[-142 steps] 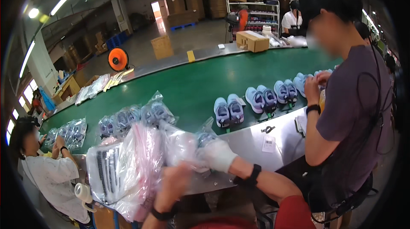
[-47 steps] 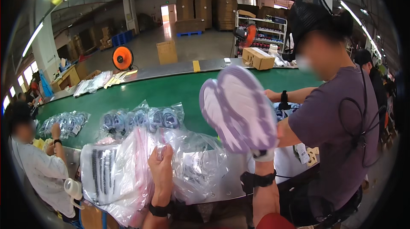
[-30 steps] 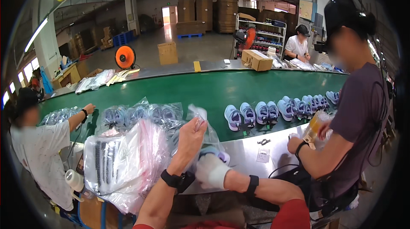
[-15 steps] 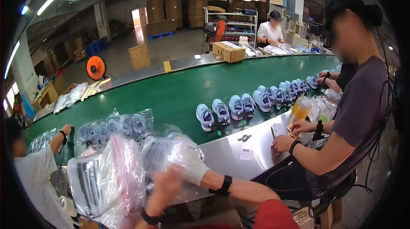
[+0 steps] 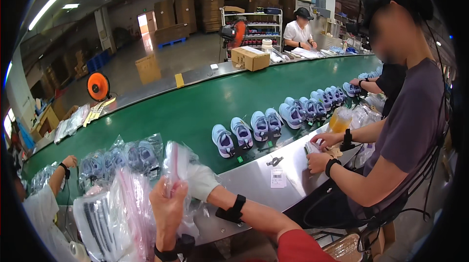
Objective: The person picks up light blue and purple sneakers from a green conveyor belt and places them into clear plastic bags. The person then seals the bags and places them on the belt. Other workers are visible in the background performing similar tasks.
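My left hand (image 5: 168,206) is closed, thumb and fingers pinching the pink-edged top of a clear plastic zip bag (image 5: 176,160). My right hand (image 5: 201,184), in a white glove, reaches in from the right against the same bag; its fingers are hidden behind the film. Beside my left hand lies a stack of clear zip bags (image 5: 128,208) with pink edges. Just beyond it, bagged blue sneakers (image 5: 115,157) stand on the green conveyor belt (image 5: 146,118). Unbagged light-blue and lilac sneakers (image 5: 242,132) stand in a row to the right.
A metal ledge (image 5: 244,184) runs along the belt, holding a printed white tag (image 5: 278,179) and a small dark clip-like piece (image 5: 275,161). A co-worker (image 5: 391,130) sits close on my right, handling papers. Another person's arm (image 5: 58,176) reaches to the belt at left. A cardboard box (image 5: 250,58) stands across.
My left hand has risen slightly and now grips the bag's pink edge, which stands upright. My gloved hand has shifted left within the tilted, shifted view. The right-hand co-worker's hands have moved together over the papers.
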Available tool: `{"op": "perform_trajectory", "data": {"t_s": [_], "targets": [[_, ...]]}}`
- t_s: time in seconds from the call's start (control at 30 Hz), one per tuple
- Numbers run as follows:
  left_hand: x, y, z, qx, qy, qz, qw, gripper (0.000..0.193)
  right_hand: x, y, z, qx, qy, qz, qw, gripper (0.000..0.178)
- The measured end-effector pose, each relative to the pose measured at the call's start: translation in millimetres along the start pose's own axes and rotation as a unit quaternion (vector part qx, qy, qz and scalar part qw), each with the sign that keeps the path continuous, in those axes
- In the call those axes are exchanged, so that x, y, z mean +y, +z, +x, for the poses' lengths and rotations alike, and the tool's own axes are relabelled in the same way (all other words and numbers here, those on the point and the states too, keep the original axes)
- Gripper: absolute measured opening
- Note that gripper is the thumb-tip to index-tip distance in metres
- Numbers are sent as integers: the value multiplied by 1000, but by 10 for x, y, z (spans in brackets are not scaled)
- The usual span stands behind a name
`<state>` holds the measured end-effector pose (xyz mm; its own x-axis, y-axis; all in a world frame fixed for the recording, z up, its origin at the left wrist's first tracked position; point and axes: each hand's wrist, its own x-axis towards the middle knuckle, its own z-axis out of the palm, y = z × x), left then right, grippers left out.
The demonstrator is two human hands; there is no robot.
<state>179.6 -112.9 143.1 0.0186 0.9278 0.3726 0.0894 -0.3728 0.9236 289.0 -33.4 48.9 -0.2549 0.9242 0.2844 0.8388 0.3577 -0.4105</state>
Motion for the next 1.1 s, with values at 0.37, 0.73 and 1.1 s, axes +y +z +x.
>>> {"op": "perform_trajectory", "data": {"t_s": [0.37, 0.73, 1.1], "targets": [[-499, 164, 147, 6, -13, -5, 1000, 13, 413, 463, 1158, 294, -40, -94, 950, 34], [-716, 155, -68, 116, -182, -254, 943, 12, 136, -330, -607, -125, 55, 513, 848, 32], [-388, -231, -235, 229, 37, -145, 962, 12, -49, -1139, -955, 379, -91, -42, 920, 17]]}}
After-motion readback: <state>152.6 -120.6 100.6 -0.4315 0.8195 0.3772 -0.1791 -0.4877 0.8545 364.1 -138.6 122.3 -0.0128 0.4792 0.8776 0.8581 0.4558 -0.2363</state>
